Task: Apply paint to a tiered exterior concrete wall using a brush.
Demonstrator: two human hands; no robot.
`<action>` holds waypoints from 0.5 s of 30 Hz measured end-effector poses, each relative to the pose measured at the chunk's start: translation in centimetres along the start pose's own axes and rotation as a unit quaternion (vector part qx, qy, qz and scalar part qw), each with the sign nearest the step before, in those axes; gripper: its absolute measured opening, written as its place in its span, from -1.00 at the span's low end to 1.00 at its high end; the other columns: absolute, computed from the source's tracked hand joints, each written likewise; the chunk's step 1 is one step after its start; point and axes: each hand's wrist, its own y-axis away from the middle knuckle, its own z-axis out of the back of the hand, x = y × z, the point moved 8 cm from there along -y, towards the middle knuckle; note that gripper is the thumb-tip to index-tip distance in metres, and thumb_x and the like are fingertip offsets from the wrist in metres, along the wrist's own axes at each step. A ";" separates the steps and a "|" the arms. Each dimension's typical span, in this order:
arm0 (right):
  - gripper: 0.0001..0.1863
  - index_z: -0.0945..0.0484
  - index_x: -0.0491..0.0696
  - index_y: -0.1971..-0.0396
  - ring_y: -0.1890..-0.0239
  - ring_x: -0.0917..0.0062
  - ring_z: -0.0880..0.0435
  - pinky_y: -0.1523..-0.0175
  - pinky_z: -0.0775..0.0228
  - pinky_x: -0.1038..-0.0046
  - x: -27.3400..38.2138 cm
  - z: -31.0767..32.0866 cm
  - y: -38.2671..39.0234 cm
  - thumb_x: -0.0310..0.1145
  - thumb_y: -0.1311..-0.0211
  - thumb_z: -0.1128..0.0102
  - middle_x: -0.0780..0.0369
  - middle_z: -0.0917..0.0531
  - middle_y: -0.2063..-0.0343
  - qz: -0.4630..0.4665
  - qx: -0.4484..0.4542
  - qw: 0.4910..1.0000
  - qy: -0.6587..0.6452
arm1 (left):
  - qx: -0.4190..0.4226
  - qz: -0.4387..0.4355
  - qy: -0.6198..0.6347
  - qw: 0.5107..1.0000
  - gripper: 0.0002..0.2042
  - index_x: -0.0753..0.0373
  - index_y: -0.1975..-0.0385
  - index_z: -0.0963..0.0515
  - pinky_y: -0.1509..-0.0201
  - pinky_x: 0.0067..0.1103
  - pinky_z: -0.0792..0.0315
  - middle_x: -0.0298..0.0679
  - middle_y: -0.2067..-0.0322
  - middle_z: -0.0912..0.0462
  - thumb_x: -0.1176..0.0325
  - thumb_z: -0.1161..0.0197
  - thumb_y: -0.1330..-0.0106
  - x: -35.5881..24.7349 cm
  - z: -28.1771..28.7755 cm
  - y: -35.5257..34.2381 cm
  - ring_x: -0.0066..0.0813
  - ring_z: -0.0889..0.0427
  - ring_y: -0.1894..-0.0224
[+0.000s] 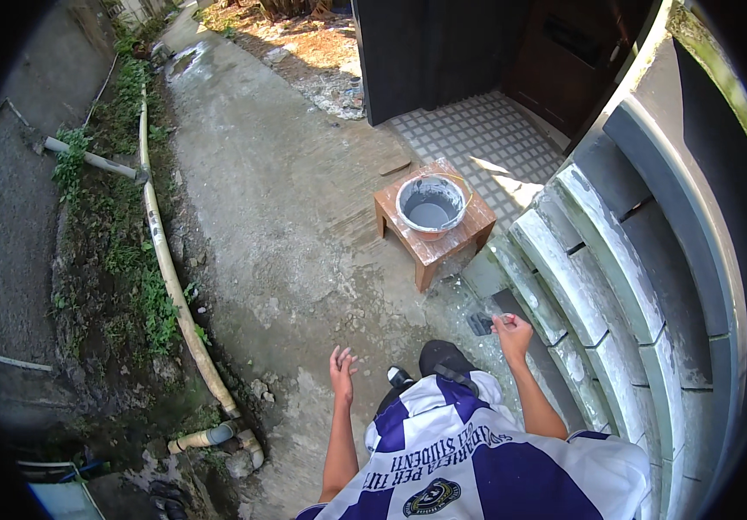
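Observation:
My right hand (513, 334) is closed in a pinch beside the lowest courses of the stepped wall (577, 334). In its fingers is a paintbrush (480, 324) with a dark grey, flat head pointing left; its handle is mostly hidden by the hand. My left hand (341, 373) hangs in the air over the concrete, fingers apart and holding nothing. Ahead, a bucket (431, 208) partly filled with grey paint stands on a small wooden stool (425, 257). Grey smears coat its inner wall. The wall has dark grey bands alternating with whitish, blotchy ones.
A concrete path (261, 191) runs ahead. To the left, a long pale pipe (168, 260) lies along a weedy strip (122, 243) beside a rough wall (9, 225). Beyond the stool are a tiled porch floor (477, 130) and a dark door (568, 61).

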 end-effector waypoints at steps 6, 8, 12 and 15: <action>-0.84 -0.43 -0.19 0.29 0.64 0.62 -0.58 0.59 -0.40 0.63 2.0 -5.2 -3.8 -0.43 -0.27 -0.16 0.22 -0.60 0.53 -0.030 -0.015 0.987 -0.158 | 0.034 0.025 -0.027 0.999 -0.43 0.21 -0.30 -0.13 0.04 -0.46 -0.43 -0.13 -0.18 -0.40 0.12 -0.07 -0.37 -1.4 -2.4 -6.1 -0.31 -0.52 -0.07; -0.86 -0.37 -0.16 0.32 0.66 0.64 -0.55 0.61 -0.37 0.61 2.8 -8.0 -7.0 -0.41 -0.32 -0.09 0.22 -0.57 0.54 -0.007 0.011 0.987 -0.159 | 0.075 0.065 -0.035 0.994 -0.45 0.22 -0.28 -0.18 0.02 -0.46 -0.43 -0.12 -0.18 -0.40 0.11 -0.08 -0.37 -1.9 -3.9 -7.8 -0.30 -0.51 -0.08; -0.87 -0.38 -0.17 0.26 0.66 0.64 -0.54 0.61 -0.36 0.62 3.6 -12.6 -15.5 -0.42 -0.34 -0.04 0.18 -0.61 0.47 -0.002 -0.004 0.991 -0.133 | 0.119 0.103 -0.090 0.983 -0.46 0.23 -0.27 -0.20 0.01 -0.45 -0.43 -0.12 -0.17 -0.42 0.13 -0.09 -0.36 -2.9 -5.4 -11.9 -0.30 -0.51 -0.08; -0.87 -0.37 -0.17 0.27 0.66 0.64 -0.54 0.61 -0.36 0.61 3.4 -16.6 -22.4 -0.42 -0.33 -0.05 0.20 -0.61 0.48 -0.013 -0.030 0.994 -0.107 | 0.127 0.103 -0.132 0.978 -0.46 0.24 -0.26 -0.22 0.00 -0.45 -0.43 -0.12 -0.17 -0.42 0.14 -0.09 -0.35 -5.3 -5.6 -16.1 -0.29 -0.51 -0.08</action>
